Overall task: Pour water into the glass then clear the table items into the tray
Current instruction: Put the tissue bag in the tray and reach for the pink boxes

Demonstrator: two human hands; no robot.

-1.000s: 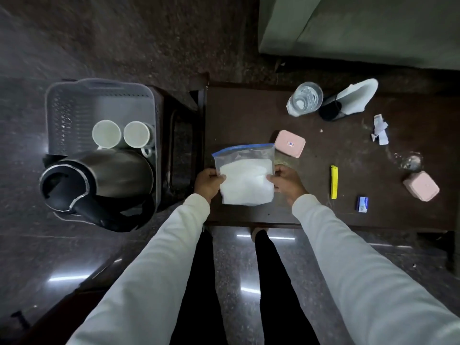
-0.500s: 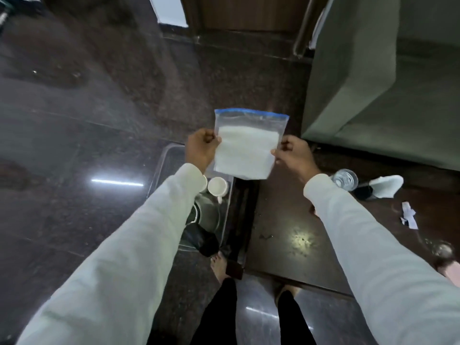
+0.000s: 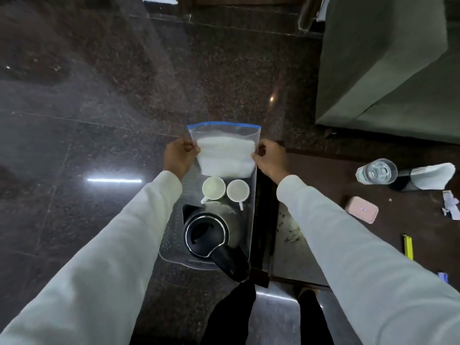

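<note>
You held the zip bag up by its two side edges, your left hand pinching the left edge and your right hand pinching the right, each grip pressed together on the thin plastic. The bag hung over the far end of the tray, above the two white cups and clear of the kettle lying nearer you. It looked soft and floppy, with white powder or grains sagging in its lower part, so the weight probably sat low while the blue seal stayed light. The plastic was likely slippery; holding near the upper sides, as you did, seemed sound, though supporting the bottom would steady it. The glass, pink boxes and yellow item waited on the bench.
</note>
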